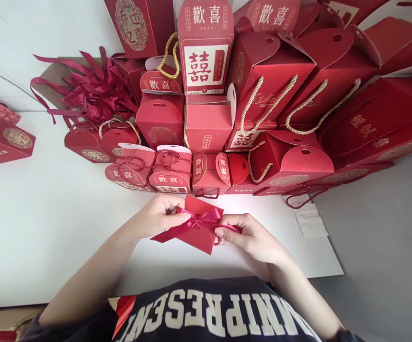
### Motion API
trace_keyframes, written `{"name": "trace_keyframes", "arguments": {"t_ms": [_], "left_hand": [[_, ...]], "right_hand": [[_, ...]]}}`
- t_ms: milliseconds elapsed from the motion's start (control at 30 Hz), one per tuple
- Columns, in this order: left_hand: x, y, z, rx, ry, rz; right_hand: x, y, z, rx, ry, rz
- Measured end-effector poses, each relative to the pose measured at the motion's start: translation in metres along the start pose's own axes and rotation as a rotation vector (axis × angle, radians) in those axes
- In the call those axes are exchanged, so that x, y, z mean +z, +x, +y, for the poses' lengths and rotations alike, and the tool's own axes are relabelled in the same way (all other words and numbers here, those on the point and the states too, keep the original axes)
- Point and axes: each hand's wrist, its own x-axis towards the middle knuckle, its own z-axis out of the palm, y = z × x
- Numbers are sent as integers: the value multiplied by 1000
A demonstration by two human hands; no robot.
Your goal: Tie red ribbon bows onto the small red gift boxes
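Observation:
A small red gift box (199, 241) is tilted between my hands, over the white table near its front edge. Across its top sits a dark red satin ribbon (209, 216), tied in a bow with a knot in the middle. My left hand (161, 214) is closed, thumb and fingers pinching the ribbon's left side by the knot. My right hand (243, 233) pinches the ribbon on the right, thumb on top. A ribbon tail spreads out at the lower left of the box. The box's underside is hidden.
Red gift boxes (209, 116), many with rope handles, stand stacked along the back. Loose ribbons (101, 92) fill a cardboard box at the back left. White paper (309, 218) lies at the right of the white table (49, 228). Another red box (4, 140) is far left.

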Motion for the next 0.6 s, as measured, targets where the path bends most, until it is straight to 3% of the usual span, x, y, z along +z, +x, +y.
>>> {"name": "trace_keyframes", "arguments": {"t_ms": [267, 433, 600], "left_hand": [[6, 8, -12, 23, -170, 29], [4, 10, -17, 23, -217, -2], [9, 11, -18, 27, -175, 74]], "right_hand": [[-7, 5, 11, 6, 148, -13], [-13, 8, 6, -4, 52, -49], [-15, 8, 8, -35, 4, 29]]}}
